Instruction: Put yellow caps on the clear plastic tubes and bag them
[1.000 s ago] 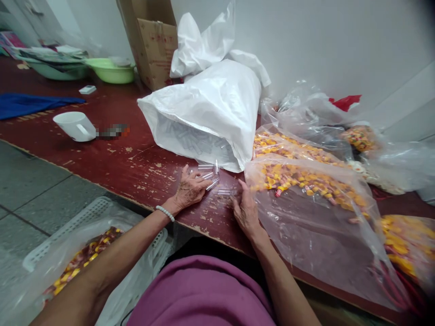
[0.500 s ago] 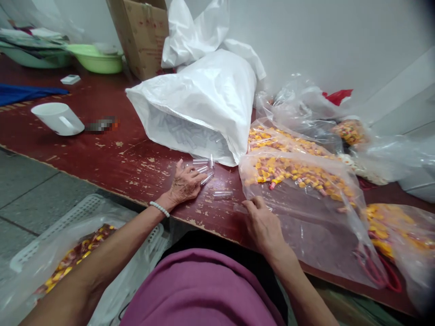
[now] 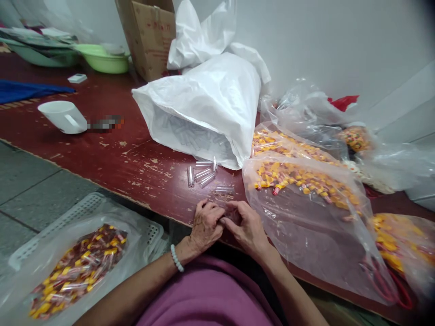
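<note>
My left hand and my right hand meet at the table's front edge, fingertips close together. The right thumb and fingers curl around what looks like a clear plastic tube, mostly hidden. Bent fingers of the left hand press in beside it; what they grip does not show. Just beyond lie several loose clear tubes on the red table. A white woven sack rests behind them, its mouth facing me, with many more tubes inside. To the right, a clear plastic bag holds small yellow-capped pieces.
A white basket below the table's left side carries a bag of yellow-capped filled tubes. A white mug, a green basin and a cardboard box stand left. More plastic bags crowd the right.
My left hand has left the loose tubes and drawn back to my right hand. The right hand has shifted left to meet it. One tube now shows where the left hand was.
</note>
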